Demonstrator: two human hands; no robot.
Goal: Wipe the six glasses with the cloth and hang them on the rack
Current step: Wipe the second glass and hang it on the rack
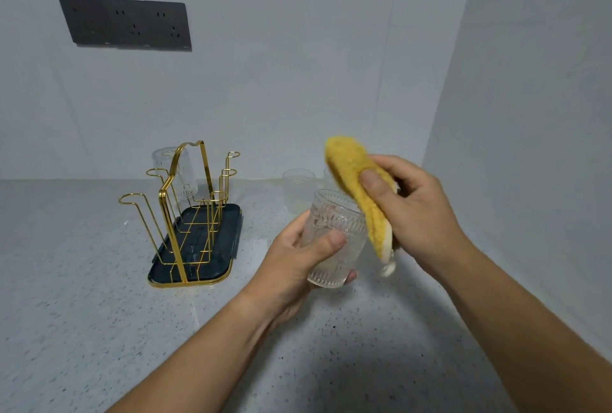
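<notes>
Head view: the left hand wraps thumb and curled fingers round a ribbed glass, held above the counter, right of the gold rack. The right hand pinches the yellow cloth against the glass's right side. One glass hangs upside down on the rack's far prong; another glass stands on the far counter.

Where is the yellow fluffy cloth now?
Head view, right of centre: the right hand grips the yellow fluffy cloth against the ribbed clear glass in the left hand.
</notes>
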